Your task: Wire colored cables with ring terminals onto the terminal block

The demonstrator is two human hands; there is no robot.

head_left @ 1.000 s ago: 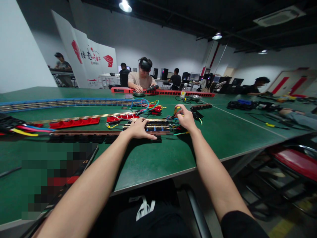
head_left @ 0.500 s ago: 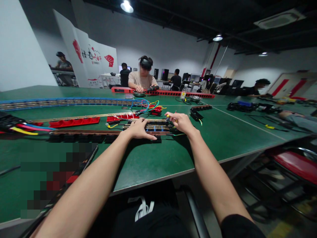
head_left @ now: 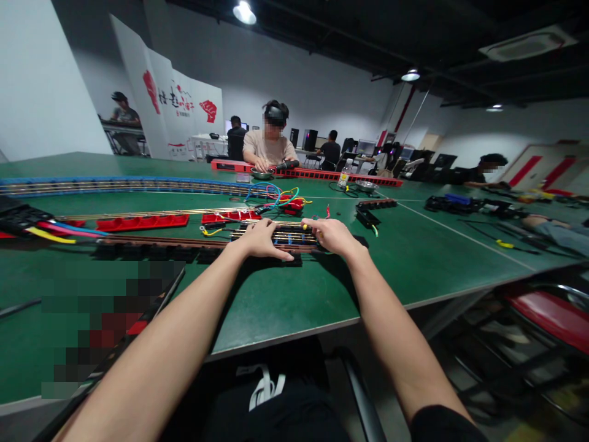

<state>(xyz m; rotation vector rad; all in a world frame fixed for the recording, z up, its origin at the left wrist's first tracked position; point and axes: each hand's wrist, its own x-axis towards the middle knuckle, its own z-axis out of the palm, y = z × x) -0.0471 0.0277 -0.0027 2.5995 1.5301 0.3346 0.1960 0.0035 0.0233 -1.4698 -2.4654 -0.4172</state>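
Observation:
My left hand (head_left: 263, 239) rests on a long black rail assembly (head_left: 294, 240), its thumb and fingers spread. Brass-coloured strips and small blue parts show on the assembly to the right of that hand. At the assembly's right end my right hand (head_left: 337, 236) is closed, with a small yellow piece (head_left: 304, 226) at its fingertips. Whether that piece is a wire end or part of a tool, I cannot tell. A red wire end (head_left: 328, 212) sticks up just behind the right hand. A short yellow wire (head_left: 212, 232) with a ring terminal lies left of my left hand.
Red trays (head_left: 142, 222) and a curved blue track (head_left: 115, 184) lie on the green table (head_left: 285, 294). Coloured wires (head_left: 276, 195) loop behind my hands. Opposite, a co-worker (head_left: 271, 147) sits by a long red rail (head_left: 359, 177), with a bottle (head_left: 344, 174) nearby. A black piece (head_left: 367, 216) lies right.
My right hand has turned lower and flatter over the assembly's end, bringing the yellow piece down and left. The red wire end now shows more. My left hand stays on the assembly.

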